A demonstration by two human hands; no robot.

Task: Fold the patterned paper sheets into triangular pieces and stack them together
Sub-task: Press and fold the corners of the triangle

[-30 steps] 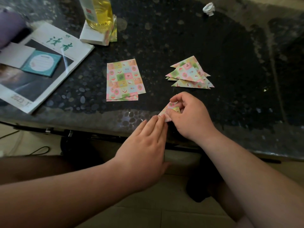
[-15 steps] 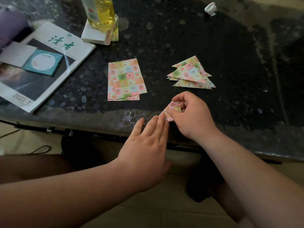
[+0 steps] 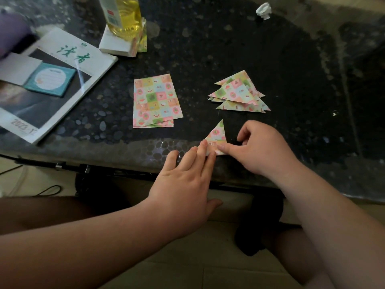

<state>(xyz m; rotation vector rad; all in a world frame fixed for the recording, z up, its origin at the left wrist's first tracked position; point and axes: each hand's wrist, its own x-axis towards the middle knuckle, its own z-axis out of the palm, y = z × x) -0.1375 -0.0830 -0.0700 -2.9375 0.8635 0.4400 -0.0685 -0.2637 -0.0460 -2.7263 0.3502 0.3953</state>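
**Mid-batch: one triangle under your hands, more sheets to go**

You have a stack of folded triangles [image 3: 239, 92] lying fanned out on the counter [image 3: 208, 49], several pieces by the look of the offset points (an exact count is not readable). A small pile of flat sheets [image 3: 155, 100] waits unfolded, so by my judgement the job is somewhere in the middle. The piece in work [image 3: 217, 135] already has its triangular shape and is not yet on the stack.

That piece lies near the counter's front edge, its tip pointing to 12 o'clock. The stack sits well apart from it at 1 o'clock, the flat sheets at 10 o'clock.

Your left hand [image 3: 183, 184] is spread flat, fingers straight, fingertips pressing the piece's lower left corner from 7 o'clock. Your right hand [image 3: 262, 149] comes in from 4 o'clock. One digit lies pressed along the bottom edge and the others are curled just beside the right edge. I cannot tell whether they pinch the paper.
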